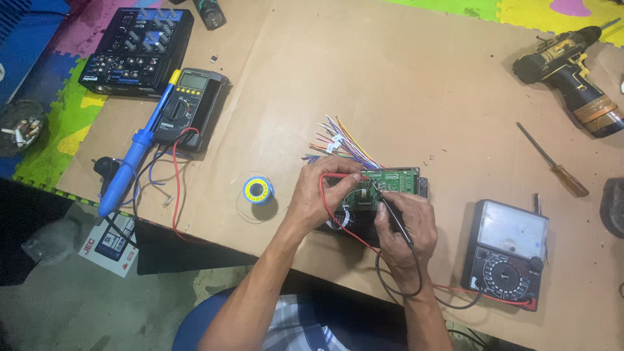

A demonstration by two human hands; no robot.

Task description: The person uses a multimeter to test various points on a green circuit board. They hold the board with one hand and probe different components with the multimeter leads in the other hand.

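Note:
A green circuit board [398, 180] in a black housing lies near the table's front edge, with a bundle of coloured wires [338, 142] fanning out behind it. My left hand [325, 192] holds a red test probe [344, 175] with its tip on the board. My right hand [408, 229] holds a black test probe [389, 203], also touching the board. Red and black leads run from the probes to an analogue multimeter [510, 253] at the right.
A solder spool [258, 191] sits left of the board. Further left are a digital multimeter [188, 104], a blue soldering iron [133, 159] and a black audio mixer [136, 49]. A cordless drill [572, 65] and screwdriver [552, 161] lie at the right on the brown table [403, 84].

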